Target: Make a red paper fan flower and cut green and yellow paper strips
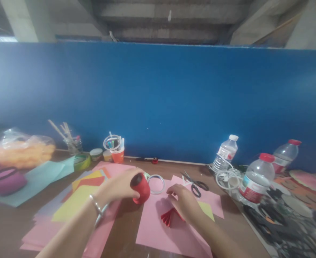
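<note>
Left hand is gripping the red cylinder, fingers closed round it, dark end tilted up, probably for access. Just right of that grip, right hand is lying open and flat on red pleated paper, likely pinning the folds against the pink sheet. Beyond the grip, an orange cup is holding pens.

Red cup in left hand
</note>
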`<state>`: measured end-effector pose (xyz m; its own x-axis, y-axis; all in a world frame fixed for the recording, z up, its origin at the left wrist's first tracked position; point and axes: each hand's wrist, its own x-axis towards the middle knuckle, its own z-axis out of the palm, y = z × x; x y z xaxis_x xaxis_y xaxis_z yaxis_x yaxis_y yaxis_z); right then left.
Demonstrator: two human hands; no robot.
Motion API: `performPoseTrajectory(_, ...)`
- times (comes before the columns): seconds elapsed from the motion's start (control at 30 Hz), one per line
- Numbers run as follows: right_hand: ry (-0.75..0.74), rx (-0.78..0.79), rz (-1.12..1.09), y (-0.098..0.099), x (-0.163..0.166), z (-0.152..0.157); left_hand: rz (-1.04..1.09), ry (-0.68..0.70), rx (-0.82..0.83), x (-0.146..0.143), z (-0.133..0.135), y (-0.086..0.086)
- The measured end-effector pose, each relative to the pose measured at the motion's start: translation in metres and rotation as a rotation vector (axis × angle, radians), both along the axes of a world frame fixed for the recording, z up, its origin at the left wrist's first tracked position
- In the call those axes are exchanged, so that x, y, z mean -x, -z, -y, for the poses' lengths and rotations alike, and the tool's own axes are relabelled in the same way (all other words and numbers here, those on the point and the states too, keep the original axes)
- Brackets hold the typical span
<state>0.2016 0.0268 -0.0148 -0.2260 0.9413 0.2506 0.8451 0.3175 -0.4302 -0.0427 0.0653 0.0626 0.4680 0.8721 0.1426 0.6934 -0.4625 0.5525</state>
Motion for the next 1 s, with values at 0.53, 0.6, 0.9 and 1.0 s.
performPoseTrajectory(0.53, -0.026, -0.081, 0.005, -0.041, -0.018, -0.028, -0.178, -0.236, -0.158, -0.046, -0.073, 0.0)
performPoseTrajectory(0.6, -0.01, -0.103, -0.072, -0.048, -0.031, -0.022, -0.167, -0.242, -0.144, -0.06, -0.08, 0.009)
performPoseTrajectory(0.9, -0.023, -0.082, -0.456, -0.05, -0.039, -0.009, 0.06, -0.304, -0.158, -0.077, -0.076, 0.024)
performPoseTrajectory(1.0, -0.088, -0.017, -0.607, -0.059, -0.04, -0.005, 0.215, -0.261, -0.191, -0.069, -0.055, 0.009)
